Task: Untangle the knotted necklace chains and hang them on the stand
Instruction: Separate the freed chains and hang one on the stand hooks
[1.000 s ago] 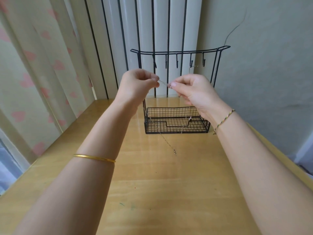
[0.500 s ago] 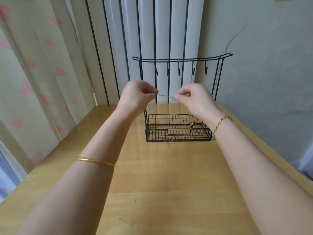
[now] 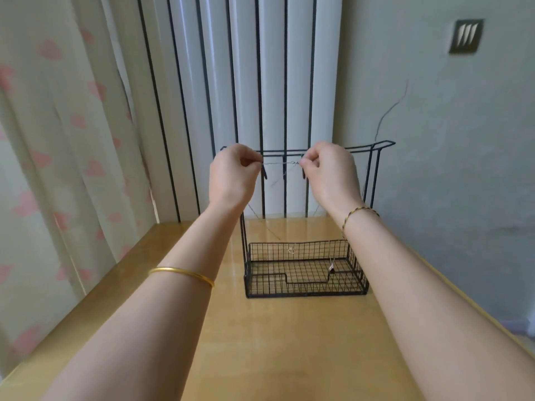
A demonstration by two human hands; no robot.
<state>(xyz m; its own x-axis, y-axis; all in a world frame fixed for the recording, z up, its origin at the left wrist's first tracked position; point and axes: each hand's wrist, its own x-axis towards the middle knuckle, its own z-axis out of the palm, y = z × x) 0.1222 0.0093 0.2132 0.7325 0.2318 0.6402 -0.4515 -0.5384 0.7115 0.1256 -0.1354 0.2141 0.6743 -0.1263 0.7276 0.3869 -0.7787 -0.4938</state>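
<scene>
A pale wooden table [image 3: 289, 351] runs up to a corner, with a curtain [image 3: 58, 146] printed in pink hearts to the left, a white panel with dark vertical lines [image 3: 246, 82] at the back and a plain grey wall [image 3: 448, 157] carrying a small metal plate [image 3: 465, 36] to the right. A black wire stand [image 3: 266, 285] sits at the far end of the table, its mesh tray at the bottom and a hooked rail across the top. Both hands are raised in front of that rail. The left hand [image 3: 231, 175] is at the rail's left end and the right hand [image 3: 330, 175] is nearer its middle. A thin silver necklace chain [image 3: 279, 164] is stretched between them, just below the rail and level with the hooks [image 3: 265, 175]. Each hand pinches the chain between thumb and forefinger, with the remaining fingers curled into the palm. A small clasp or knot [image 3: 294, 162] sits on the chain right beside the right fingertips. Fine loose strands [image 3: 267, 228] trail down from the hands behind the stand's left post towards the tray. Inside the tray, a tiny ring-shaped piece [image 3: 291, 250] shows against the back mesh and a small charm [image 3: 332, 266] hangs towards the right side; whether they belong to the held chain cannot be told. A gold bangle [image 3: 182, 274] circles the left forearm and a braided cord bracelet [image 3: 359, 212] circles the right wrist.
</scene>
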